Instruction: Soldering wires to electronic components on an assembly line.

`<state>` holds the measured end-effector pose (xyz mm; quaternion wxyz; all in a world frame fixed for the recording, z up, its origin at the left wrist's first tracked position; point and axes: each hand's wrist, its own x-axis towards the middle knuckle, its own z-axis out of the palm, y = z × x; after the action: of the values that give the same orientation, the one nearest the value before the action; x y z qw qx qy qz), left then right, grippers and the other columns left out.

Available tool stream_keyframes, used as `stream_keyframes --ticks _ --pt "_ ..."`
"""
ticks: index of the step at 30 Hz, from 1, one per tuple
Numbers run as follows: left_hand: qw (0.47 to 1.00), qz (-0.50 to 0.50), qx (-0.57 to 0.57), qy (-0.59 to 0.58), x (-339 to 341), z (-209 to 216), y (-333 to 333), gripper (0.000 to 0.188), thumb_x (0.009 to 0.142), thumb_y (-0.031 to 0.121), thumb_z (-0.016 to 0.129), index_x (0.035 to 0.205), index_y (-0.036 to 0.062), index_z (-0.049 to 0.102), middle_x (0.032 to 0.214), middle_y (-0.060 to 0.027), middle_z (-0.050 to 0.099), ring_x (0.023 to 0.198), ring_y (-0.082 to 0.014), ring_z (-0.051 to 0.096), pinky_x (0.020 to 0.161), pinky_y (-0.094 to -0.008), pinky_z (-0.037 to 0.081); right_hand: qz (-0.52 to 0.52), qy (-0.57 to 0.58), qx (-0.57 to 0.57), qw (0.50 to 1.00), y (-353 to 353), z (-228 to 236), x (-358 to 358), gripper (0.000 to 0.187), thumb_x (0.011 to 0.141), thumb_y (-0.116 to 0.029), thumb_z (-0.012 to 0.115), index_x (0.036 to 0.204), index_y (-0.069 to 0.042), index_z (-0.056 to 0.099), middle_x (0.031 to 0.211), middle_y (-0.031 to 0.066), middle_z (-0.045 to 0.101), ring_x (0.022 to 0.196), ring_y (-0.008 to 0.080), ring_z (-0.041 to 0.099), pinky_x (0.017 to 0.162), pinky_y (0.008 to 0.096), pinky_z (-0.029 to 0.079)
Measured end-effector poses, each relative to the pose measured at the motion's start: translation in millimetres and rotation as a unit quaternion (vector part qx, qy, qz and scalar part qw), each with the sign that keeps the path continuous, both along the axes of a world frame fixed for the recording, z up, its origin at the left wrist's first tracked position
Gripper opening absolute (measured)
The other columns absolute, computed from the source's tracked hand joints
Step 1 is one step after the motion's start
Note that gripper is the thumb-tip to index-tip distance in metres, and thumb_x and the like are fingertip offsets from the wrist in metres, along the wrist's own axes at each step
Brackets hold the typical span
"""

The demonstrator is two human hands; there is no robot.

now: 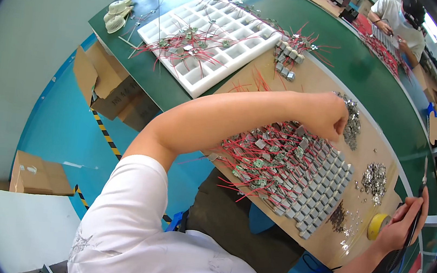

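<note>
My left arm reaches across the bench, and my left hand hovers at the near edge of a heap of small metal parts. Its fingers are closed together; whatever they hold, if anything, is hidden. At the right, my right hand is wrapped round a black pen-shaped corded tool, its thin metal tip pointing up and away. Between the hands lies a block of grey box-shaped parts in tight rows. Small circuit boards with red wires cover its left side.
A yellow roll sits beside my right hand. Nearby are piles of shiny bits and dark bits. A white compartment tray with wired boards stands at the back left. Cardboard boxes are on the left. Another person works across the bench.
</note>
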<state>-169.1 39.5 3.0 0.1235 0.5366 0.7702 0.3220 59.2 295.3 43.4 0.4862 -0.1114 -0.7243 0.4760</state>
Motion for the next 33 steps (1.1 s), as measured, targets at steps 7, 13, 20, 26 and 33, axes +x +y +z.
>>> stream_keyframes --ticks 7,13,20,26,33 --pt "0.89 0.395 -0.087 0.21 -67 35 -126 0.017 0.079 0.015 0.067 0.083 -0.0003 0.073 0.086 -0.0227 0.071 0.086 -0.0394 0.071 0.078 -0.0492 0.056 0.026 0.03 0.118 0.992 4 -26 -30 0.03 0.106 -0.011 0.053 0.132 0.003 0.062 0.082 0.0034 0.063 0.053 0.0014 0.039 0.047 0.017 0.029" --pt "0.833 0.459 -0.234 0.202 -69 21 -205 0.017 0.08 0.013 0.065 0.085 0.0005 0.074 0.095 -0.0235 0.073 0.095 -0.0389 0.071 0.083 -0.0469 0.056 0.065 0.023 0.098 0.993 -9 -50 -30 0.028 0.105 -0.007 0.055 0.13 0.004 0.062 0.086 0.0052 0.065 0.055 0.0016 0.04 0.048 0.017 0.031" --pt "0.821 0.461 -0.234 0.242 -77 2 -208 0.014 0.08 0.017 0.068 0.084 0.0061 0.076 0.089 -0.0167 0.074 0.089 -0.035 0.071 0.083 -0.0438 0.056 0.084 -0.005 0.141 0.986 -14 -59 -25 0.026 0.103 -0.004 0.057 0.127 0.001 0.065 0.084 0.0035 0.067 0.055 0.0017 0.043 0.049 0.0182 0.033" --pt "0.84 0.471 -0.099 0.251 -43 46 -205 0.022 0.084 0.022 0.072 0.092 0.0022 0.078 0.089 -0.0175 0.074 0.084 -0.0341 0.071 0.08 -0.0434 0.055 0.097 -0.013 0.14 0.985 -19 -53 -21 0.025 0.102 -0.004 0.057 0.125 0.0 0.067 0.085 0.0041 0.068 0.057 0.0025 0.045 0.051 0.0187 0.035" --pt "0.861 0.507 0.035 0.012 -40 54 -196 0.025 0.086 0.023 0.077 0.093 -0.0014 0.077 0.076 -0.0035 0.071 0.063 -0.0095 0.058 0.058 -0.0284 0.045 0.124 0.002 0.195 0.973 -22 -56 -20 0.019 0.101 -0.006 0.061 0.117 -0.002 0.07 0.085 0.0042 0.068 0.062 0.0049 0.053 0.054 0.0198 0.04"
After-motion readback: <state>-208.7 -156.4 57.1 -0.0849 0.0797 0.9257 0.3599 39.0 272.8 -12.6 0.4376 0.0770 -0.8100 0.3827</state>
